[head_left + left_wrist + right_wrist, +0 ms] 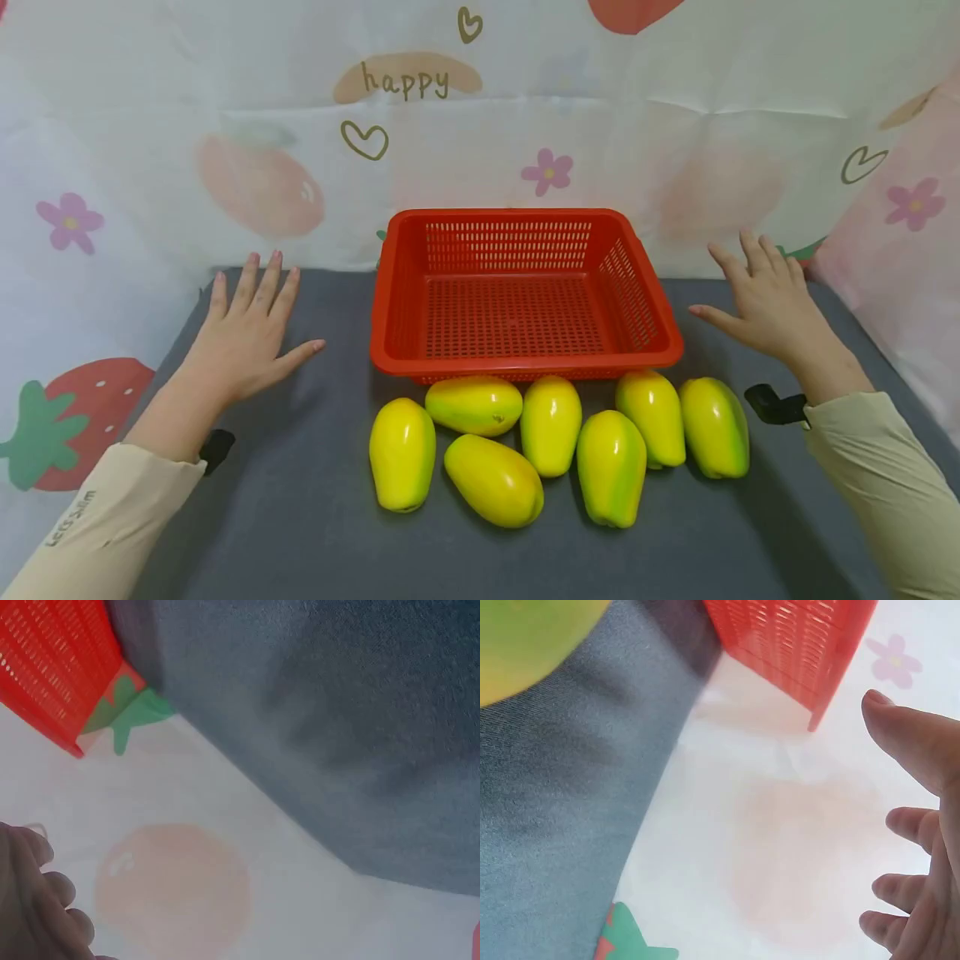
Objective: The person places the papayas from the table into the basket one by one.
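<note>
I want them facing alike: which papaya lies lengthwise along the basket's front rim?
The papaya between the red basket and the diagonal papaya: it runs nearly left to right, while the other five point roughly toward the basket.

Head view count: seven yellow-green fruits [551,427], lower centre; one red basket [525,366], centre; one left hand [243,342], frame left; one right hand [772,308], frame right; two beige sleeves [112,521], lower corners; one grey bench [480,571].
</note>
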Demonstrator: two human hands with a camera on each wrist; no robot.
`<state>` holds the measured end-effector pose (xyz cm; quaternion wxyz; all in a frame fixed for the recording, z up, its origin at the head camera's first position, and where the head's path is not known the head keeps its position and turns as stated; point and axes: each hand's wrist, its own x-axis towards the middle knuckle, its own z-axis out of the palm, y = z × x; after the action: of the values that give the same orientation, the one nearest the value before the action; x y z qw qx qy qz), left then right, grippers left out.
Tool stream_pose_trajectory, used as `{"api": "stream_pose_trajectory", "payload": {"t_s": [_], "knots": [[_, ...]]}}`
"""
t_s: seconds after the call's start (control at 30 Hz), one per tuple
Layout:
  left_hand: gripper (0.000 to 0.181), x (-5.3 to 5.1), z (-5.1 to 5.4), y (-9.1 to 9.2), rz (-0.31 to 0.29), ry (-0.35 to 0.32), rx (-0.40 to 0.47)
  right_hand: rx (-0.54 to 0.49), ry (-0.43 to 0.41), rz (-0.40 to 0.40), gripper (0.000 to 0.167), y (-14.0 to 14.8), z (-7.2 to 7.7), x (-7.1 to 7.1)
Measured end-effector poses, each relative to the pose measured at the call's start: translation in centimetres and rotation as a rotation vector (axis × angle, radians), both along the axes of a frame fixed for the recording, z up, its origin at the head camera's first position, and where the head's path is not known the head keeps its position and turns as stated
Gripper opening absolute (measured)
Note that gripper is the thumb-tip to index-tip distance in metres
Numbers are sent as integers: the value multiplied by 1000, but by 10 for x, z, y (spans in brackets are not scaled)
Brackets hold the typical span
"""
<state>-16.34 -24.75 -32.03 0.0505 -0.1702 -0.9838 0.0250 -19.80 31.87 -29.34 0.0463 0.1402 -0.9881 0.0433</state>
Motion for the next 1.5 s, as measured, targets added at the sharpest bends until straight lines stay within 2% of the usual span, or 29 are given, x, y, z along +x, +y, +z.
{"api": "stream_pose_trajectory", "payload": {"t_s": [0.17, 0.27, 0.4, 0.6, 0.77, 1.0, 1.23, 1.37, 1.5], "knots": [[80, 8, -4, 23, -4, 11, 67, -40, 28, 3, 82, 5, -3, 11], [77, 18, -10, 44, -17, 8, 124, -133, 50, 24, 81, 10, -8, 26], [74, 27, -21, 69, -39, 9, 178, -289, 37, 43, 79, 15, -23, 51], [70, 26, -35, 91, -43, 28, 181, -446, -32, 16, 75, 16, -49, 87], [67, 25, -42, 95, -35, 13, 197, -504, -97, 0, 71, 13, -63, 105], [64, 21, -45, 96, -18, -3, 245, -515, -185, -15, 65, 10, -72, 112], [63, 20, -47, 92, 20, 19, 343, -481, -218, 10, 62, 6, -75, 103], [62, 19, -48, 90, 8, 49, 392, -463, -238, 7, 65, 5, -77, 97], [61, 15, -49, 93, -17, 47, 407, -450, -267, -20, 70, 6, -80, 98]]}}
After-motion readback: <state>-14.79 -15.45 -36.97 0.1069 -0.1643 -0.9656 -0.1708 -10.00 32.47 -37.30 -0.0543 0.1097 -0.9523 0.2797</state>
